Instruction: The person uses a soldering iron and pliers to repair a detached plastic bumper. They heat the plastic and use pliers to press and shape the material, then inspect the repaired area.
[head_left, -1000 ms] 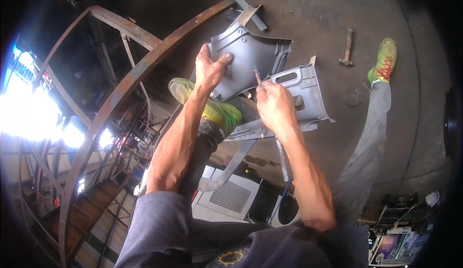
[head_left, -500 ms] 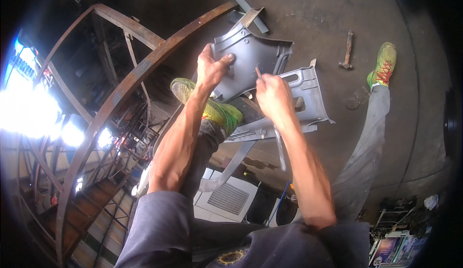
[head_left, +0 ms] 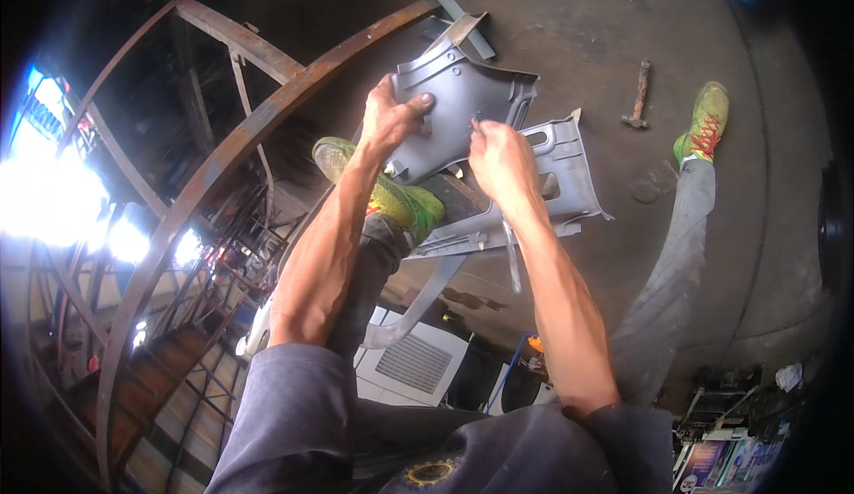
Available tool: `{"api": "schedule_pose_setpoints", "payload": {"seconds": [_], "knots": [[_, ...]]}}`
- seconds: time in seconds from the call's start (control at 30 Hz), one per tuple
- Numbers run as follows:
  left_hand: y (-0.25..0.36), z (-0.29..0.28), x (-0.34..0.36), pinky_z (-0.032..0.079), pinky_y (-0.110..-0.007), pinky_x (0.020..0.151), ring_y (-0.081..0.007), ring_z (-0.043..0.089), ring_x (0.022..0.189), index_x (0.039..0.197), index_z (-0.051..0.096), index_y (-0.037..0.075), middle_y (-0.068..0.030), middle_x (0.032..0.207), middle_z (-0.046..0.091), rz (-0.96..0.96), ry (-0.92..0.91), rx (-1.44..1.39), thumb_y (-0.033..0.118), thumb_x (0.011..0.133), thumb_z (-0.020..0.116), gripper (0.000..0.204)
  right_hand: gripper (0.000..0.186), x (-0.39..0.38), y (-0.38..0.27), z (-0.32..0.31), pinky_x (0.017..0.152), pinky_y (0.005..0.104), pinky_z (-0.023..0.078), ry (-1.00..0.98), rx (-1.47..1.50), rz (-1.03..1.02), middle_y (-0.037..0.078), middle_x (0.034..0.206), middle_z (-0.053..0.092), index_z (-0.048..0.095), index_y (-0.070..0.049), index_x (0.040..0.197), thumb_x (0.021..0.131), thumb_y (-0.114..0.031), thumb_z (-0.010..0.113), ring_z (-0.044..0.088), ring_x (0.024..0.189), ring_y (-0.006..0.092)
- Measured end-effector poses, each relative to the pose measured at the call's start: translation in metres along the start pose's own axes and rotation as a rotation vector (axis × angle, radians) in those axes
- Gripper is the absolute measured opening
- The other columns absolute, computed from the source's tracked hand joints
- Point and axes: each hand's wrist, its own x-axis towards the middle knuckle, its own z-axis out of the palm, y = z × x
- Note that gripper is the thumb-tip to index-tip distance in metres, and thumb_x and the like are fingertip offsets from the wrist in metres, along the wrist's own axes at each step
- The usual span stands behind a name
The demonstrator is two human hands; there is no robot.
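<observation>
A grey moulded panel (head_left: 471, 94) is tilted up in front of me. My left hand (head_left: 391, 122) is closed on its left edge, thumb lying over the face. My right hand (head_left: 500, 167) is wrapped round a slim, metal-coloured tool (head_left: 513, 267), whose long end sticks out below the fist; its exact kind I cannot make out. The front tip, at the thumb, is close to the panel's lower right edge, and I cannot tell whether it touches. Behind that fist lies a second grey panel (head_left: 574, 169) with oval and rectangular openings.
A hammer (head_left: 640, 94) lies on the floor to the right, near my right shoe (head_left: 709, 120). My left shoe (head_left: 411, 209) is beside the panels. A rusty curved metal frame (head_left: 258, 129) stands on the left. A white louvred unit (head_left: 416, 361) is below my arms.
My right fist has shifted slightly up and left, and the tool's front tip shows less beyond the thumb. The left hand keeps its grip on the panel.
</observation>
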Motion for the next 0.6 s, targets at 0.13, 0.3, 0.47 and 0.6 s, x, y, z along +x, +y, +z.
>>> {"api": "schedule_pose_setpoints", "payload": {"seconds": [0.13,0.3,0.47,0.6], "knots": [[-0.003,0.001,0.004,0.053,-0.029,0.062,-0.0139,0.063,0.073,0.114,0.059,-0.001,-0.0090,0.090,0.068,0.019,0.032,0.092,0.016,0.081,0.079,0.042,0.021,-0.013,0.000,-0.001,0.072,0.0531,0.052,0.013,-0.046,0.002,0.028,0.077,0.066,0.065,0.003,0.080,0.088,-0.015,0.056,0.065,0.077,0.0461],[-0.008,0.000,0.004,0.054,-0.030,0.065,-0.0154,0.065,0.076,0.112,0.059,-0.001,-0.0099,0.090,0.069,0.007,0.035,0.067,0.015,0.080,0.078,0.041,0.021,0.002,-0.002,-0.001,0.072,0.0518,0.052,-0.033,-0.133,-0.028,0.027,0.077,0.066,0.067,0.004,0.089,0.089,-0.015,0.056,0.066,0.076,0.0443],[-0.004,0.001,0.005,0.053,-0.030,0.062,-0.0144,0.064,0.072,0.113,0.058,0.000,-0.0098,0.088,0.069,0.026,0.056,0.116,0.016,0.081,0.077,0.041,0.020,-0.012,-0.006,-0.004,0.071,0.0527,0.052,0.004,-0.112,0.007,0.027,0.077,0.066,0.067,0.002,0.086,0.089,-0.015,0.055,0.066,0.076,0.0449],[-0.006,0.002,0.003,0.052,-0.029,0.060,-0.0128,0.061,0.068,0.112,0.059,0.000,-0.0081,0.085,0.068,0.007,0.066,0.129,0.014,0.080,0.078,0.040,0.020,-0.006,-0.004,-0.006,0.070,0.0523,0.051,-0.035,-0.133,0.028,0.027,0.075,0.065,0.065,0.002,0.083,0.089,-0.015,0.056,0.065,0.075,0.0453]]}}
